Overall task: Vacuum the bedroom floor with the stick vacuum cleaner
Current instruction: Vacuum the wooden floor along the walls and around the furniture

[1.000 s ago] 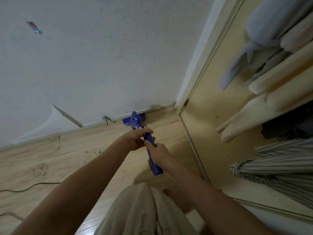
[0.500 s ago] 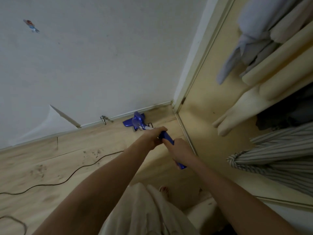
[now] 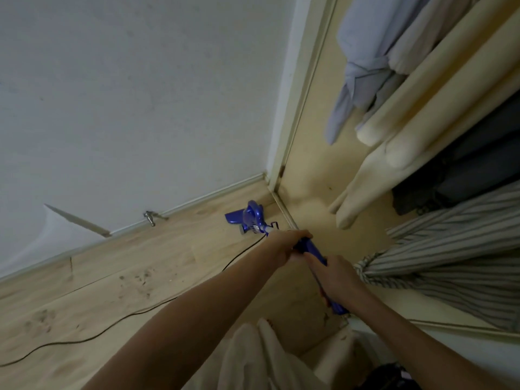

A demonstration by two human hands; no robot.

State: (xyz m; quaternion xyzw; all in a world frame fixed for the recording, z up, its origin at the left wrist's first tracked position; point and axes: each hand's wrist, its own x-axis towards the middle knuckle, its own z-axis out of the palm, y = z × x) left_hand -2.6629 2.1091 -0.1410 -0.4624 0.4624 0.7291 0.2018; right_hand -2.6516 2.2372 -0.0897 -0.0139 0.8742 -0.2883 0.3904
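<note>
Blue plastic all the way down: the stick vacuum cleaner (image 3: pixel 312 250) runs from the hands out to the corner of the room, with its floor head (image 3: pixel 246 219) sitting on the wood floor (image 3: pixel 126 271) right near where the baseboard (image 3: pixel 197 198) meets the closet frame (image 3: pixel 305 88). Left hand (image 3: pixel 287 246) is wrapped around the shaft further forward, fingers curled over the top of it, so the blue tube comes out just past the knuckles. Right hand (image 3: pixel 334 277) grips the handle end closer to the body, fingers closed around it, and a bit of blue sticks out below the wrist. The two hands are close together on the stick, almost touching.

Edges: the head is near the baseboard but I can't tell if it actually touches it. The closet's floor track (image 3: pixel 284 209) runs just to the right of the head. Inside the closet, a striped garment (image 3: pixel 439 266) hangs low, just beside the right hand, and cream-coloured clothes (image 3: pixel 374 181) hang further back. A black cord (image 3: pixel 112 330) trails from the vacuum across the floor to the left, lying loose over the boards. There's a small metal doorstop (image 3: pixel 149 216) at the baseboard left of the head, and a peeling flap of wallpaper (image 3: pixel 76 220) further left. Open floor stretches left of the vacuum, with some dusty smudges on it.
</note>
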